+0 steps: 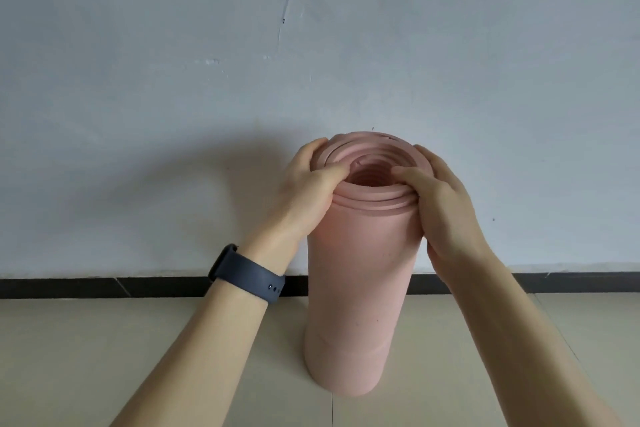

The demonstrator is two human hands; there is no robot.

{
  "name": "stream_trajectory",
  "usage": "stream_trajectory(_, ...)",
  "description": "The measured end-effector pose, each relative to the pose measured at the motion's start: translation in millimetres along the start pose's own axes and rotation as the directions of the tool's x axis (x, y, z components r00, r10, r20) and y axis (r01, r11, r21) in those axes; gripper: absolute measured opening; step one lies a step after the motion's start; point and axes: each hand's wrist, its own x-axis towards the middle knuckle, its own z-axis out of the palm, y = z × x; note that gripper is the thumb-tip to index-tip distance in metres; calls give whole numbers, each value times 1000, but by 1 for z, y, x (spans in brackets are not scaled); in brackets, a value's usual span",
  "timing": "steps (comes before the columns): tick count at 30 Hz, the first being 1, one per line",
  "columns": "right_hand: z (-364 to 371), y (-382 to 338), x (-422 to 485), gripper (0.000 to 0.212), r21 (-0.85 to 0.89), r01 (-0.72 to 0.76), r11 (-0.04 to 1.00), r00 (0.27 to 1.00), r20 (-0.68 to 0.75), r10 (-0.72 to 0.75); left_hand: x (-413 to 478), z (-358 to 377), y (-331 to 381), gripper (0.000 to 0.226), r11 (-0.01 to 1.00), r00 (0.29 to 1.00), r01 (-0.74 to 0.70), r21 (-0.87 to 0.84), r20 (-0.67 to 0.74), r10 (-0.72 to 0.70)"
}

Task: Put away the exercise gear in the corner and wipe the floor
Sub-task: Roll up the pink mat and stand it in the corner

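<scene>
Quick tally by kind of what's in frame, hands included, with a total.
Rolled pink mat: 1
Hands: 2, left hand and right hand, both gripping the mat's top
Dark wristband: 1
Total: 4

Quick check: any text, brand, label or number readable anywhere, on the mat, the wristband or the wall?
None readable.
The rolled pink mat shows plain foam, no print or label on the side in view.
The dark wristband on the left wrist shows only its strap, no screen or brand.
The wall bears scuffs and a crack, no sign.
</scene>
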Motion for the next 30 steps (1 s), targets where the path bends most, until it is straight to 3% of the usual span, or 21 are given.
stream_trajectory(3, -5, -5, -11, 45, -84, -6, 996, 1000, -18, 4, -8, -3, 2, 57, 998, 998, 43, 48, 53, -46)
stream_trajectory(8, -6, -25, -37, 45, -297, -101, 950, 995, -16, 101, -23, -14, 13, 63, 946, 986, 74, 314, 118, -116)
stream_trajectory(11, 0, -39, -47, 48, -411, -180, 894, 982, -15, 190, -29, -19, 21, 71, 870, 979, 57, 489, 145, -146)
stream_trajectory(16, 15, -63, -62, 52, -516, -334, 789, 937, -93, 336, -58, -20, 38, 63, 798, 974, 129, 589, 77, -214)
stream_trajectory(18, 14, -84, -75, 52, -579, -402, 709, 902, -118, 415, -74, -29, 57, 67, 757, 959, 132, 640, 111, -261)
stream_trajectory(22, 9, -139, -123, 54, -804, -405, 435, 840, -140, 523, -104, -53, 108, 61, 678, 889, 47, 734, 279, -364)
stream_trajectory(27, -13, -232, -167, 100, -834, -356, 422, 829, -74, 554, -139, -63, 194, 51, 692, 825, -169, 702, 485, -290)
stream_trajectory(30, -33, -283, -197, 82, -775, -446, 447, 804, -127, 581, -157, -61, 247, 52, 703, 760, -236, 671, 578, -297)
